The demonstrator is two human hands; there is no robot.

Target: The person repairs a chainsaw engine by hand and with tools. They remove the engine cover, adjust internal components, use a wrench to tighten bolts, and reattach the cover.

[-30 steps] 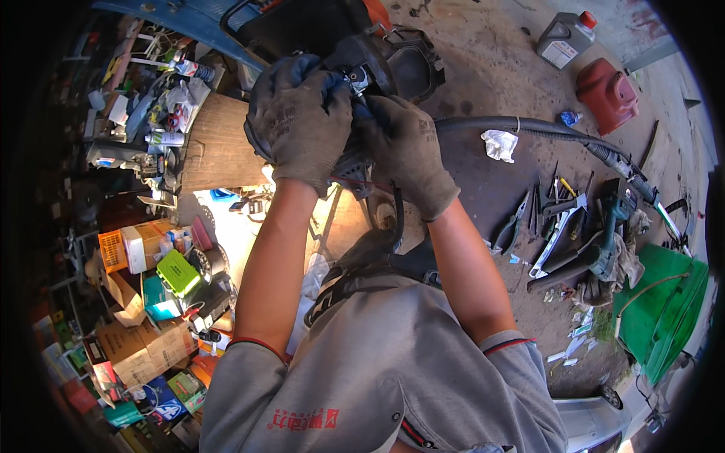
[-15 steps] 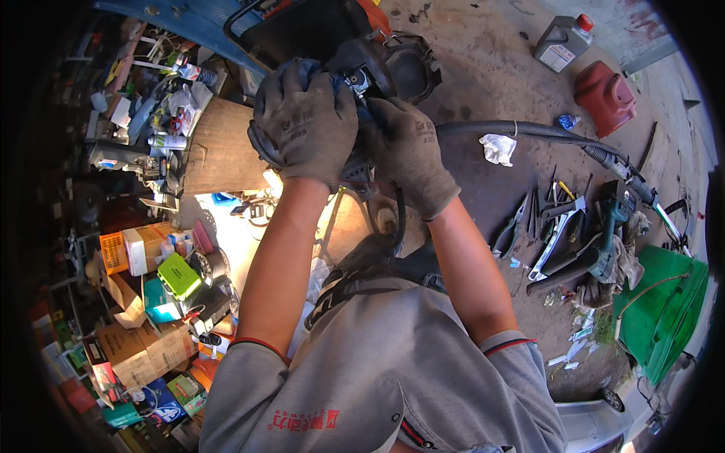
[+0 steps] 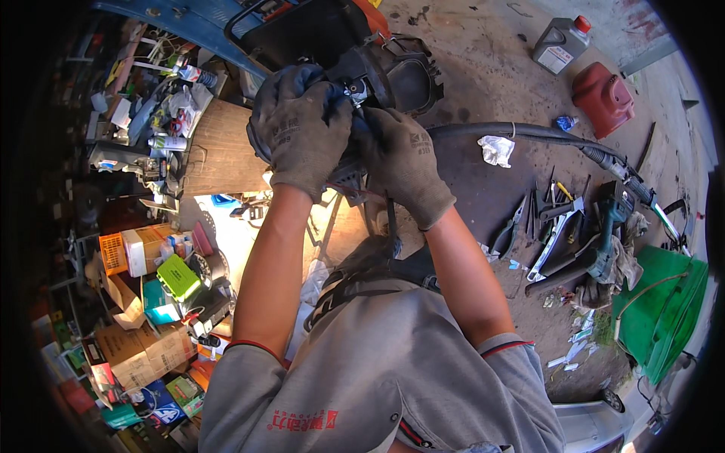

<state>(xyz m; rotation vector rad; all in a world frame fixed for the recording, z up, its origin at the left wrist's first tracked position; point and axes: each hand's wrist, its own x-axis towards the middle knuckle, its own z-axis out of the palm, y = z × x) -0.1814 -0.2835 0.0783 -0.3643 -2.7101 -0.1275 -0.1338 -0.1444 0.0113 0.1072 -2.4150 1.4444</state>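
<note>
Both my hands, in grey-brown work gloves with dark blue fingers, are at a black engine-powered machine point(image 3: 306, 38) at the top of the head view. My left hand point(image 3: 300, 132) is curled over the machine's near left side, its fingers bent around a dark part. Close to the right of it, my right hand point(image 3: 404, 162) has its fingers drawn together beneath a small silver metal fitting point(image 3: 356, 91); what they grip is hidden. An open black housing point(image 3: 414, 81) sits just beyond the right hand.
A thick black hose point(image 3: 536, 130) runs rightward past a crumpled white cloth point(image 3: 496, 150). Pliers point(image 3: 507, 226) and several tools lie on the floor, near a green panel point(image 3: 661, 309). A red fuel can point(image 3: 603, 98) and grey bottle point(image 3: 561, 45) stand farther off. Boxes point(image 3: 143, 347) crowd the left.
My left hand has shifted slightly left and its fingers are bent more. My right hand has moved a little down and left, showing more of the open housing.
</note>
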